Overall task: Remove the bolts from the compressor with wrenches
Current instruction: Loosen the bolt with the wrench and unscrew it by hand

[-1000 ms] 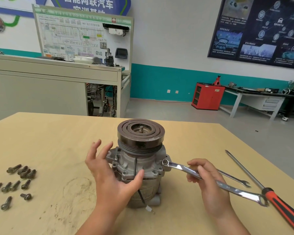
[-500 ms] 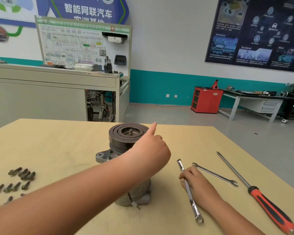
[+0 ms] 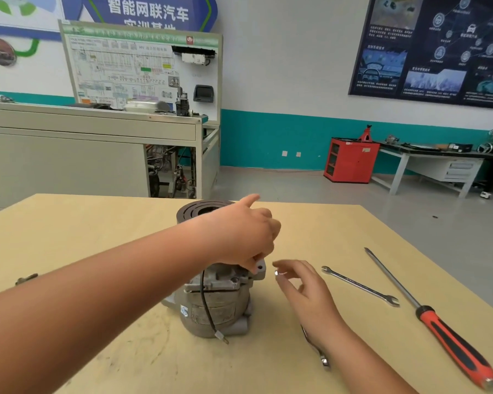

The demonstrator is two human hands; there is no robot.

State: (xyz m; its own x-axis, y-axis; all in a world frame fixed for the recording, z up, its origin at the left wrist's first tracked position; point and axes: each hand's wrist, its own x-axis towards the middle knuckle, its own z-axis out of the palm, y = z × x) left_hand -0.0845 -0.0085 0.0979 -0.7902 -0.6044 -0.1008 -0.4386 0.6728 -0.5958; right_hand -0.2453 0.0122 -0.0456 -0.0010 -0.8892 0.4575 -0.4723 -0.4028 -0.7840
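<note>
Room: we look across a workshop with a teal-banded wall, a wiring display board [image 3: 143,69], a dark poster [image 3: 439,46] and a red cabinet [image 3: 350,160].
Surface: a pale wooden surface [image 3: 97,251] carries everything listed below.
Left arm: it reaches across the front of the view. The left grip [image 3: 245,234] is closed over the right side of the pulley, with fingertips down on a mounting ear and one digit raised.
Compressor: the compressor [image 3: 225,308] stands upright at the middle of the surface, pulley uppermost. A black wire [image 3: 204,294] hangs down its near side.
Right arm: the right grip [image 3: 308,294] hovers just right of the compressor, wide and loosely spread.
Screwdriver: the screwdriver [image 3: 456,345] lies near the right edge, its red-and-black handle toward us.
Wrenches: the ring wrench [image 3: 320,355] lies beneath the right grip with both ends showing; we cannot tell whether the fingers touch it. The open-ended wrench [image 3: 359,285] lies between it and the screwdriver.
Bolts: loose bolts [image 3: 26,278], blurred, lie at the left edge, well apart from the compressor.
</note>
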